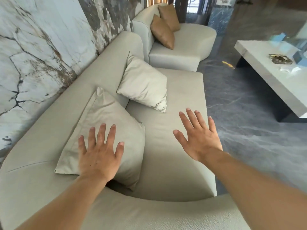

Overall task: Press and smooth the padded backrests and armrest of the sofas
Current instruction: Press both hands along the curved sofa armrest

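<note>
Hands reach out over a pale sofa (174,146) seen from above its curved armrest (149,211), which fills the bottom of the view. The left hand (99,155) is flat, fingers spread, over the near cushion (106,120), a cream one leaning on the backrest (49,130); whether the palm presses it or hovers just above cannot be told. It grasps nothing. The right hand (199,138) is also flat and spread, empty, above the seat near its front edge, and contact with the fabric cannot be told either.

A second cream cushion (144,87) leans on the backrest farther along, apart from the first. Beyond it stands a second sofa (187,45) of the same pale cloth, carrying two tan cushions (163,33), one behind the other. The backrests run along a marbled wall (33,47) with dark veins. To the right, across a dark veined floor (240,130), sits a low pale table (259,63) with a small dish (280,58) and some blurred blue objects on it. No brand, label or readable writing shows anywhere.
</note>
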The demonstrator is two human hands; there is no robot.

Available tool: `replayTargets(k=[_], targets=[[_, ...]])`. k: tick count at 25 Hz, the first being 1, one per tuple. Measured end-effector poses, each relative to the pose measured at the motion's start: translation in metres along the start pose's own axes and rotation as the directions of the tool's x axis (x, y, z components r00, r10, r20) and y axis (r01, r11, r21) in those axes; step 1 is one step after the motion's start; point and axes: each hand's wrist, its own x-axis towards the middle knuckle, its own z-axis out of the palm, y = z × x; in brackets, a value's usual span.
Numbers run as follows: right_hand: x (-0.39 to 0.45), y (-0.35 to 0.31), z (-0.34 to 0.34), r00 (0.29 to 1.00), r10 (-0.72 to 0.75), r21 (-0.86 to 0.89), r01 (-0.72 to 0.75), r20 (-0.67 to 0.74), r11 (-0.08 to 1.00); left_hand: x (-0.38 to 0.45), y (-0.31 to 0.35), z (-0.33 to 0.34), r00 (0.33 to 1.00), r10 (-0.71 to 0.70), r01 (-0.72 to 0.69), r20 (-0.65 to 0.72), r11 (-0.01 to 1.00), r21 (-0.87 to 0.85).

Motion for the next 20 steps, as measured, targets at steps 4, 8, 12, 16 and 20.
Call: replayTargets(k=[4,8,12,16,20], targets=[[-0.05,-0.017,0.021,0.995,0.094,-0.028,-0.094,0.019,0.995,-0.014,-0.025,0.016,0.994,0.112,-0.112,0.019,0.994,-0.009],[-0.103,-0.062,0.041,0.988,0.148,-0.017,-0.148,0.037,0.989,-0.037,-0.057,0.028,0.98,0.197,-0.195,0.038,0.98,-0.041],[-0.142,-0.097,0.047,0.979,0.199,-0.028,-0.198,0.052,0.98,-0.067,-0.077,0.032,0.963,0.267,-0.263,0.041,0.961,-0.08],[-0.175,-0.109,0.044,0.973,0.223,-0.026,-0.221,0.06,0.975,-0.089,-0.092,0.032,0.958,0.287,-0.282,0.025,0.953,-0.109],[-0.205,-0.12,0.045,0.973,0.219,-0.034,-0.217,0.077,0.976,-0.113,-0.1,0.034,0.958,0.286,-0.278,0.029,0.948,-0.155]])
